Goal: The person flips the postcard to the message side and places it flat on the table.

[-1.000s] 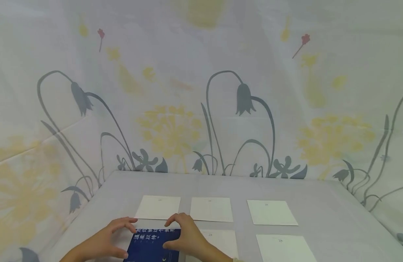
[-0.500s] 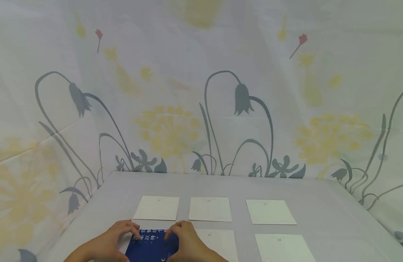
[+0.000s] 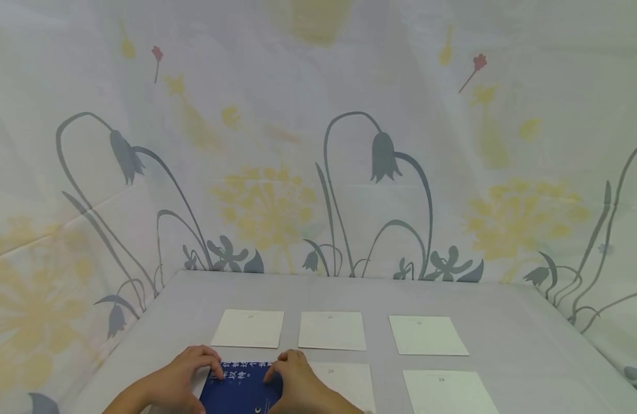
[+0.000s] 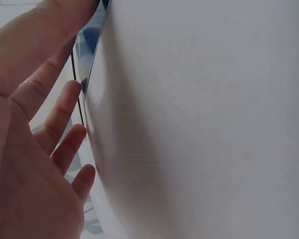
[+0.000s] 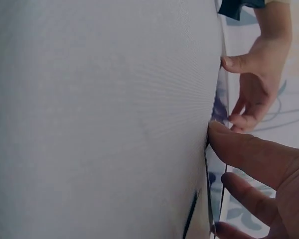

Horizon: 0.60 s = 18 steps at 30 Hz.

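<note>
A dark blue card (image 3: 241,394) with white printed characters and a small crescent lies face up at the front left of the table. Curled fingers of my left hand (image 3: 176,379) hold its left side, the index fingertip on its upper left corner. At the opposite side my right hand (image 3: 303,388) grips the card with bent index finger and thumb. The card's lower part runs out of the head view. In the right wrist view, the right thumb (image 5: 244,147) touches a thin card edge seen nearly side-on, with the left hand (image 5: 259,74) beyond.
Several white cards lie in rows on the grey tabletop (image 3: 525,345): a back left one (image 3: 248,329), a back middle one (image 3: 332,331), a back right one (image 3: 429,335), and others nearer. A flower-printed cloth (image 3: 277,115) rises behind the table.
Both hands have closed in on the blue card's sides, the right fingers bending onto its right edge. Since half a second ago almost nothing has moved.
</note>
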Tool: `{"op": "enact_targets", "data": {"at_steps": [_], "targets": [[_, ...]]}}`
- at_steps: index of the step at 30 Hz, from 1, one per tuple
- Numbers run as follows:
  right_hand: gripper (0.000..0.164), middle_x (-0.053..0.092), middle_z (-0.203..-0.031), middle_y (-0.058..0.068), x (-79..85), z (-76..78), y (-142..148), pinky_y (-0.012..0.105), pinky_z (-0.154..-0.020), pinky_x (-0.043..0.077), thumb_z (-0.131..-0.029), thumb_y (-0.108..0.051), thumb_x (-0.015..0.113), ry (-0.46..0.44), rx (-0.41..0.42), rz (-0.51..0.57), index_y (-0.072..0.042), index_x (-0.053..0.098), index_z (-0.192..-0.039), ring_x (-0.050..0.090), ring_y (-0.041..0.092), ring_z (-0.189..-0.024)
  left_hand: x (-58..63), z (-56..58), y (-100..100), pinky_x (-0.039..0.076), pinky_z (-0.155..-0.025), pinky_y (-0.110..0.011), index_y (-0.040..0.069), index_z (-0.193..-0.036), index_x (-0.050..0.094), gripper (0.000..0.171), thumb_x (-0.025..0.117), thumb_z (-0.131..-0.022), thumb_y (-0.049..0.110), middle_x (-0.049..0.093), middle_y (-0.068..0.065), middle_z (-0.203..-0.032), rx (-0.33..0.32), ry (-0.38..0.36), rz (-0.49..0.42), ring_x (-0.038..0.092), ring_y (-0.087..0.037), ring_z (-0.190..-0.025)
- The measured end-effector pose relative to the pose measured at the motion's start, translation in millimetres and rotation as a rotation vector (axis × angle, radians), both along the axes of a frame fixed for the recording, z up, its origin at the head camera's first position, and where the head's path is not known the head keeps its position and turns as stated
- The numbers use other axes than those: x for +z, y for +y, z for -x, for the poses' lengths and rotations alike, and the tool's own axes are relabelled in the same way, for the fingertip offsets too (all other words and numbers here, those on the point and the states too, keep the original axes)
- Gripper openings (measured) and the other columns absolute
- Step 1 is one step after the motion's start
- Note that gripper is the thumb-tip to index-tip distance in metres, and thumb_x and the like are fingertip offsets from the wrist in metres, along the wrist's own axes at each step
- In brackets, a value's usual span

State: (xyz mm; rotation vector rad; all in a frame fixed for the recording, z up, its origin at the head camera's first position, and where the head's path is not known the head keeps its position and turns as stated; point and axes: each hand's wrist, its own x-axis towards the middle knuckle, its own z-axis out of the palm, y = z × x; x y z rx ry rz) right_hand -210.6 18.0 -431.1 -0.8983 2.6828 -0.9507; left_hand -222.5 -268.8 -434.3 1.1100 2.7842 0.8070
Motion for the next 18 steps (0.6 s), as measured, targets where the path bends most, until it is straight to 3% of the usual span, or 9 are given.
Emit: {"op": "enact_targets", "data": {"at_steps": [4, 9, 14, 18], "targets": [[0.039, 0.044, -0.1, -0.005, -0.3, 1.9, -0.5, 0.029, -0.083, 0.041, -0.056, -0.023, 0.088, 0.025, -0.019, -0.001, -0.021, 0.07, -0.09, 0.038, 0.012, -0.099, 4.1, 3.3, 3.9, 0.038, -0.084, -0.039, 0.03, -0.096, 0.06, 0.047, 0.085, -0.057, 0.041, 0.042, 0.01, -0.109, -0.01, -0.062, 0.008, 0.034, -0.016, -0.103], [0.038, 0.043, -0.095, -0.009, 1.2, 3.6, -0.3, 0.024, -0.078, 0.042, -0.054, -0.012, 0.088, 0.071, -0.048, 0.057, -0.021, 0.068, -0.085, 0.04, 0.007, -0.09, 8.2, 5.7, 7.5, 0.039, -0.084, -0.031, 0.025, -0.097, 0.06, 0.043, 0.084, -0.062, 0.032, 0.037, 0.004, -0.105, -0.023, -0.181, -0.041, 0.034, -0.014, -0.099], [0.042, 0.041, -0.092, -0.006, 4.5, 3.1, -0.1, 0.018, -0.061, 0.045, -0.055, 0.007, 0.082, -0.012, -0.057, 0.244, -0.014, 0.066, -0.087, 0.046, 0.003, -0.069, 7.8, 3.4, 5.0, 0.045, -0.079, -0.024, 0.014, -0.099, 0.059, 0.045, 0.084, -0.062, 0.015, 0.033, -0.007, -0.106, -0.023, -0.321, -0.174, 0.044, -0.011, -0.091], [0.045, 0.04, -0.09, -0.002, 5.4, 2.0, 0.7, 0.016, -0.054, 0.046, -0.056, 0.012, 0.081, -0.071, -0.086, 0.304, -0.011, 0.063, -0.09, 0.047, 0.001, -0.06, 7.2, 0.5, 1.5, 0.047, -0.072, -0.025, 0.009, -0.105, 0.057, 0.044, 0.081, -0.068, 0.013, 0.032, -0.014, -0.115, -0.001, -0.353, -0.252, 0.045, -0.011, -0.081]]}}
